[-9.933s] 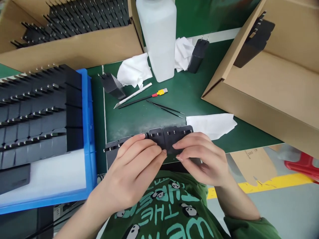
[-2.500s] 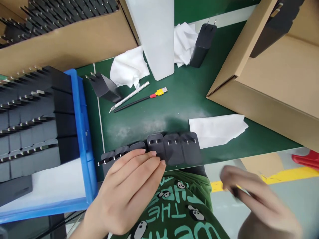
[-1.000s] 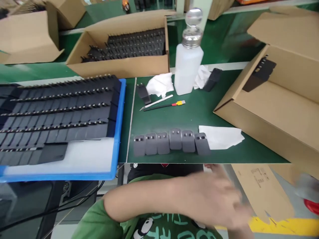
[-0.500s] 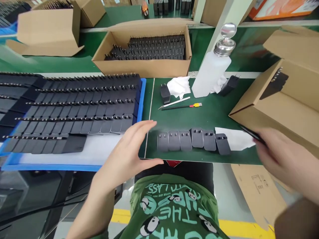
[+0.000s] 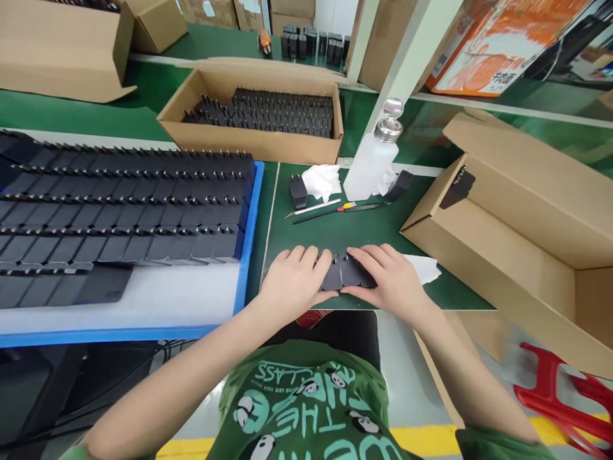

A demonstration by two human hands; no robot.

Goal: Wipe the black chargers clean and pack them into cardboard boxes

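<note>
Single head-worn view, forward and down, close over green bench (image 5: 373, 230).

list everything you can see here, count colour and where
row of chargers: several, black, near table edge under both hands
blue tray: one, left, rows of black chargers
open carton: one, brown, behind tray, full of black chargers
large carton: one, brown, right
dispenser bottle: one, white with metal top, centre back
loose chargers: two, black, by the bottle
wipes: white, by bottle and under right hand
red stool: one, lower right
left hand: on the row
right hand: on the row
</note>
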